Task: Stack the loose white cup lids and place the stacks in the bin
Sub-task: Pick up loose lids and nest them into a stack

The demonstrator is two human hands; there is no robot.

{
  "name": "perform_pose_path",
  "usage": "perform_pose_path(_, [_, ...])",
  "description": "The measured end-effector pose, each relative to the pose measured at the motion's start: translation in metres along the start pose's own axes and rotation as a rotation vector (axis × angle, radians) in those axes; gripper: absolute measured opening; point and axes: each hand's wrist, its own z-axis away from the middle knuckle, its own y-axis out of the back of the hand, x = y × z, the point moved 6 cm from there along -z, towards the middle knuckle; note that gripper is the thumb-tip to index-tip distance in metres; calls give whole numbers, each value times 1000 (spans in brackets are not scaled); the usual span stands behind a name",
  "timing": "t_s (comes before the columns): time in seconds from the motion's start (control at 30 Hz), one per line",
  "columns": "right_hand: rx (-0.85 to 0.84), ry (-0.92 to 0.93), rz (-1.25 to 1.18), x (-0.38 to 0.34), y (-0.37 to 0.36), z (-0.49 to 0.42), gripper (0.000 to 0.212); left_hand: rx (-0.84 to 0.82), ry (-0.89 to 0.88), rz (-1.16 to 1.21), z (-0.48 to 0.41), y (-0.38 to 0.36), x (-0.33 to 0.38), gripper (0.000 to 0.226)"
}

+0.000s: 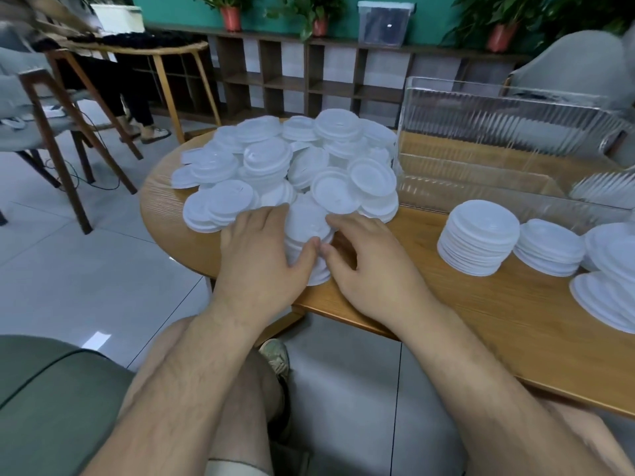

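Note:
A big heap of loose white cup lids (292, 163) covers the left end of the wooden table (481, 314). At its near edge stands a stack of lids (305, 225), and both hands wrap it: my left hand (261, 249) curls round its left side, my right hand (364, 259) round its right, thumbs nearly meeting in front. A clear ribbed plastic bin (515, 125) stands at the back right, and I cannot tell what it contains. Finished stacks (479, 245) (549, 247) rest on the table in front of it.
More lid stacks (611, 280) lie at the far right edge of the view. The table's near edge runs just below my hands. A person sits at another table to the back left, beside a wooden stool (51, 132). Shelving with potted plants lines the back wall.

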Motion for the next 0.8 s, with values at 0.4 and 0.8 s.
perform_pose_path(0.4, [127,-20,-142,11,34,11,45,62,-71,284,-6,2,23,59])
perform_pose_path(0.8, [288,-97,-87,62,120,48,47,11,-186,519,-15,-30,115,66])
